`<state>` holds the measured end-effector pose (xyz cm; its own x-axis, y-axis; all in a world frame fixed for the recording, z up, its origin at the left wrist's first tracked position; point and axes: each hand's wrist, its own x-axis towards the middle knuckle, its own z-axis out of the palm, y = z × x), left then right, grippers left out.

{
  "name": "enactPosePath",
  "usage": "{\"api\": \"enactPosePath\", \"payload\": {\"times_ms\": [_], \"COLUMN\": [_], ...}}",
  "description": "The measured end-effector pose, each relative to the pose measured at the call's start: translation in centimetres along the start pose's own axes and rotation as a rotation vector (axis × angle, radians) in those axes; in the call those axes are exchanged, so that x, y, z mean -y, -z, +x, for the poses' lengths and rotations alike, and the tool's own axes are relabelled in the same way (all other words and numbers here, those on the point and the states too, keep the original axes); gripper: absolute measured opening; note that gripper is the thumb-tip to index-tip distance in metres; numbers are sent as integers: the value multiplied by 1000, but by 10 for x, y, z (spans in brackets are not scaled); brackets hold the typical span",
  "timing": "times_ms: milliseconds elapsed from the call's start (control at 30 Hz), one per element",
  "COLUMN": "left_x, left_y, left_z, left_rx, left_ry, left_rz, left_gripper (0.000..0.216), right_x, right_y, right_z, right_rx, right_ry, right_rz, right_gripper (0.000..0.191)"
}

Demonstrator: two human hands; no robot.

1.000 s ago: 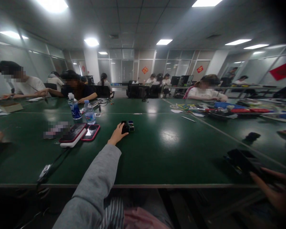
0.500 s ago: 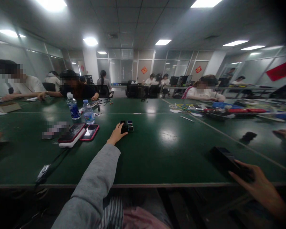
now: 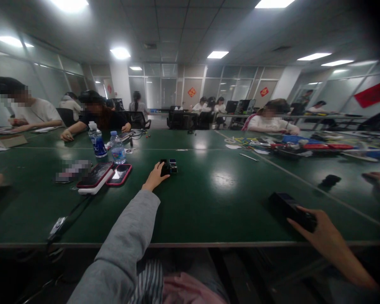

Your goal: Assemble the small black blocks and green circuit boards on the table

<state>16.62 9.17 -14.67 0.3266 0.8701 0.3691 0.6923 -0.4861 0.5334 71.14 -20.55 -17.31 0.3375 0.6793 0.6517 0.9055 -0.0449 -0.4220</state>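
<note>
My left hand [image 3: 154,175], reaching out from a grey sleeve, is closed around a small black object [image 3: 164,168] on the green table [image 3: 190,202]. Right beside that object lies a small dark block with shiny, screen-like faces [image 3: 173,166]. At the lower right, my right hand [image 3: 324,232] grips the near end of a long black box [image 3: 289,207]. The box points away to the left, low over or on the tabletop; I cannot tell whether it touches.
Left of my arm are two water bottles [image 3: 97,141], a phone [image 3: 119,174] and a dark device on a white block [image 3: 95,176]. A cable with a connector [image 3: 57,228] runs toward the edge. Tangled wires and tools [image 3: 291,147] lie back right, near a black item [image 3: 331,181]. Several people sit around.
My right hand has moved left with the long black box. My left hand stays in place. Across the table, a person's arm at the left has shifted.
</note>
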Motion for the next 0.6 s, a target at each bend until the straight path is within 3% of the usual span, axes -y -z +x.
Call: {"api": "enactPosePath", "payload": {"times_ms": [133,433,533,600], "left_x": [0,3,4,4], "left_y": [1,-3,-3,-3], "left_z": [0,2,2,2], "left_rx": [0,-11,-16,-17], "left_ry": [1,-16,-18,-18], "left_rz": [-10,9,10,6], "left_gripper": [79,79,79,79], "right_x": [2,5,26,57], "right_y": [-3,-3,-11,-21], "right_z": [1,2,6,12], "right_rx": [103,135,218,315], "right_ry": [-43,-101,-87,-27], "right_rz": [129,183,242,276], "right_gripper": [55,59,57,54]}}
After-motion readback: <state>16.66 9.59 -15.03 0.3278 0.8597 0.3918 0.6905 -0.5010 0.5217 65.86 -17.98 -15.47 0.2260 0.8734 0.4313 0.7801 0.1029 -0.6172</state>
